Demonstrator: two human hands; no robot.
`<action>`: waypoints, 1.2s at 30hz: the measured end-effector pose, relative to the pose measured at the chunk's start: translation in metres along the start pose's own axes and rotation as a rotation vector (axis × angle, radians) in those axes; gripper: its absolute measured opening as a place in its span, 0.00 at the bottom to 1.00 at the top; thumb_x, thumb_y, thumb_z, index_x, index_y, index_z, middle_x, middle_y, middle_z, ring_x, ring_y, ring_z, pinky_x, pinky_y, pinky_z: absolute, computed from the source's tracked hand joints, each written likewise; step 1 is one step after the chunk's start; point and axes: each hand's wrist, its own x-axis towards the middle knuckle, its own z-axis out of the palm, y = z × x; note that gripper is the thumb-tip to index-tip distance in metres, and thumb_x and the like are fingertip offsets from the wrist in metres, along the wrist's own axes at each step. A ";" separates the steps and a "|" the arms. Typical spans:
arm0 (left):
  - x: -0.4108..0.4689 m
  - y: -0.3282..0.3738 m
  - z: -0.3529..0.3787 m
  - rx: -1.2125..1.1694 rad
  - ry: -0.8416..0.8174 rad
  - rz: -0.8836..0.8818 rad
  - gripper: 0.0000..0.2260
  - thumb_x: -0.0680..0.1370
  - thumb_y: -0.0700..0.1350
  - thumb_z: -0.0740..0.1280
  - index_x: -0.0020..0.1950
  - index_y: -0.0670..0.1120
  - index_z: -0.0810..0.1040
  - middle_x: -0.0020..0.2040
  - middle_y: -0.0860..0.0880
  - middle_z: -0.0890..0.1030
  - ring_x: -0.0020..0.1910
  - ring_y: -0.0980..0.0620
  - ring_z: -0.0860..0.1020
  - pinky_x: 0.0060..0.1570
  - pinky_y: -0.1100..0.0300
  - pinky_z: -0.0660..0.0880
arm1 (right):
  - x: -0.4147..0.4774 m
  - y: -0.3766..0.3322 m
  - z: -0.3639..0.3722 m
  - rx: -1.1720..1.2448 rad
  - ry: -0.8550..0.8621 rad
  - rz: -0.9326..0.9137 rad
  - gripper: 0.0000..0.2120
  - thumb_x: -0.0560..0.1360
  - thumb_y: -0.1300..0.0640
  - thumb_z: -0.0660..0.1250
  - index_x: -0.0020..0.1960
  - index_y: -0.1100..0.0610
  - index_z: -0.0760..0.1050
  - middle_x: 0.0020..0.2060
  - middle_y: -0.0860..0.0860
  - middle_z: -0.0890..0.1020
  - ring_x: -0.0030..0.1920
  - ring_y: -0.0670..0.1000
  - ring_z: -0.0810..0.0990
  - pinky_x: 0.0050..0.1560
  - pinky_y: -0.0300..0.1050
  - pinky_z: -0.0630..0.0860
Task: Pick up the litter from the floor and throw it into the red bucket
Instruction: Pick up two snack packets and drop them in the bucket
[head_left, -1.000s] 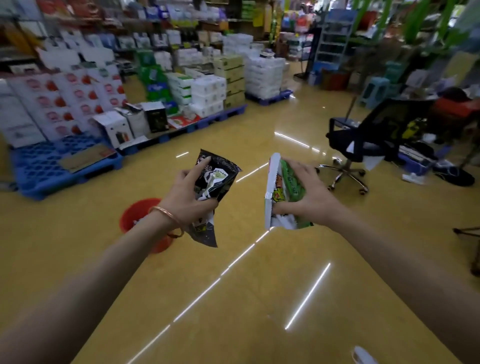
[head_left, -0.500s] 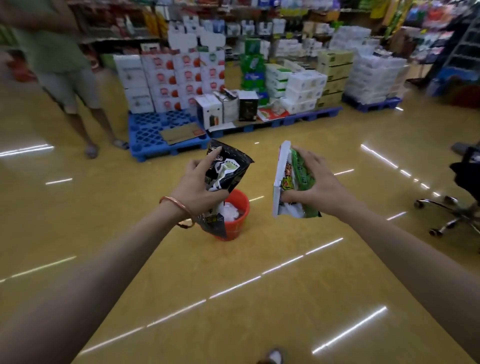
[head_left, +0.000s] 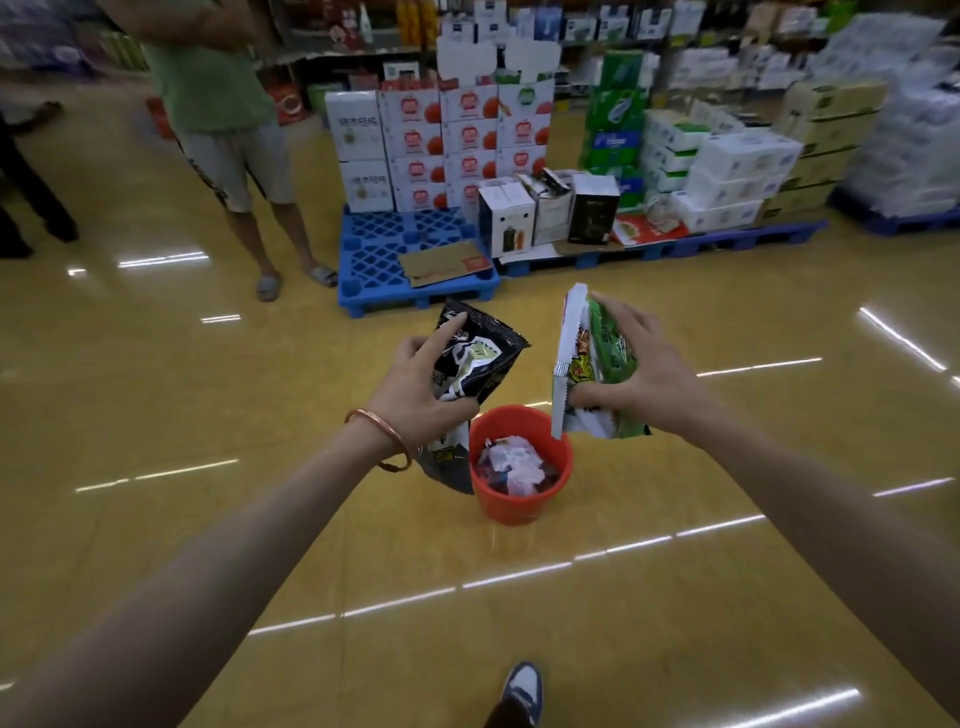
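Left hand (head_left: 415, 389) is gripping a black packet (head_left: 470, 364): the index finger is lying along its upper edge and the thumb is pressing its lower part, so the hand is closed on it. A bangle (head_left: 379, 441) is sitting on that wrist. Right hand (head_left: 639, 384) is gripping a green packet (head_left: 597, 364), with its fingers spreading over the green face and the thumb pinching near the bottom. That hand is also closed on its packet. Both packets are being held upright in the air, apart from each other, with a gap between them.

The bucket (head_left: 514, 506) is standing upright on the floor (head_left: 208, 519), showing between and below the two hands. Crumpled litter (head_left: 511, 462), white and dark, is lying inside it. The black packet's lower end is overlapping the bucket's left rim in the view, and the green packet's bottom corner is overlapping the right rim. Cannot tell whether either is touching the rim.

A shoe (head_left: 522, 686) is showing at the bottom edge. Behind the bucket a blue pallet (head_left: 384, 249) is lying on the floor, with a cardboard sheet (head_left: 447, 262) on it and boxes (head_left: 467, 135) stacked at its back. A bystander (head_left: 223, 104) in a green shirt and sandals is standing just left of the pallet. More stacked goods are filling the right background.
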 end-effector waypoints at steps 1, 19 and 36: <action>0.015 0.000 -0.001 0.004 0.003 -0.008 0.38 0.70 0.42 0.70 0.74 0.58 0.55 0.61 0.47 0.62 0.44 0.58 0.71 0.36 0.71 0.72 | 0.017 0.003 -0.003 0.002 -0.012 -0.008 0.49 0.62 0.53 0.79 0.74 0.39 0.54 0.70 0.46 0.58 0.64 0.47 0.62 0.63 0.46 0.66; 0.206 -0.043 -0.025 0.028 -0.009 0.018 0.39 0.70 0.42 0.70 0.74 0.61 0.54 0.59 0.50 0.61 0.46 0.57 0.70 0.34 0.75 0.69 | 0.207 0.035 -0.003 0.010 -0.031 0.000 0.50 0.61 0.49 0.79 0.74 0.38 0.54 0.70 0.44 0.57 0.66 0.48 0.63 0.64 0.47 0.67; 0.413 -0.061 -0.054 0.014 -0.423 0.347 0.38 0.70 0.42 0.70 0.73 0.61 0.54 0.60 0.49 0.61 0.43 0.58 0.72 0.31 0.72 0.71 | 0.297 0.027 0.018 0.013 0.363 0.379 0.54 0.50 0.35 0.74 0.73 0.36 0.55 0.60 0.34 0.56 0.67 0.53 0.64 0.68 0.56 0.66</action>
